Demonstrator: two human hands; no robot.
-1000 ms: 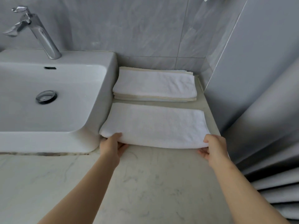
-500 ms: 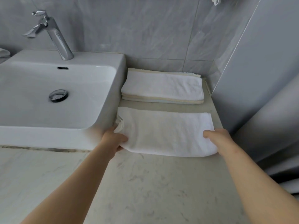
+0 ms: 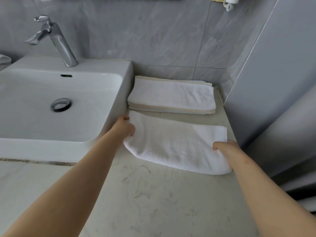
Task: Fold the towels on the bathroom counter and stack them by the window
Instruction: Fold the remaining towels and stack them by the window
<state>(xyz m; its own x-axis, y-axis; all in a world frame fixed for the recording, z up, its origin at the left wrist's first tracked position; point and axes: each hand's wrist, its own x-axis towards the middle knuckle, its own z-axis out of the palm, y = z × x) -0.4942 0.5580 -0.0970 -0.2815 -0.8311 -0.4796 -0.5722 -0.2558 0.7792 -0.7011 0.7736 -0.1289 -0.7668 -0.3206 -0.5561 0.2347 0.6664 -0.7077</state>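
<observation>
A folded white towel [image 3: 177, 144] lies on the marble counter [image 3: 153, 199] to the right of the sink. My left hand [image 3: 124, 128] grips its left end, which is lifted a little off the counter. At the towel's right end, my right hand [image 3: 225, 148] holds the near corner with curled fingers. Behind it, against the back wall, sits a stack of folded towels [image 3: 171, 96], white on top with cream and pale blue edges showing below.
A white basin [image 3: 51, 108] with a chrome tap [image 3: 56, 40] fills the left side, its wall touching my left hand. A grey wall panel [image 3: 273, 82] and grey curtain folds [image 3: 299, 151] close off the right. Open counter lies in front of the towel.
Both hands have slid the folded towel away from me, closer to the stack. Its left end now rises beside the basin. The camera has swung left and up.
</observation>
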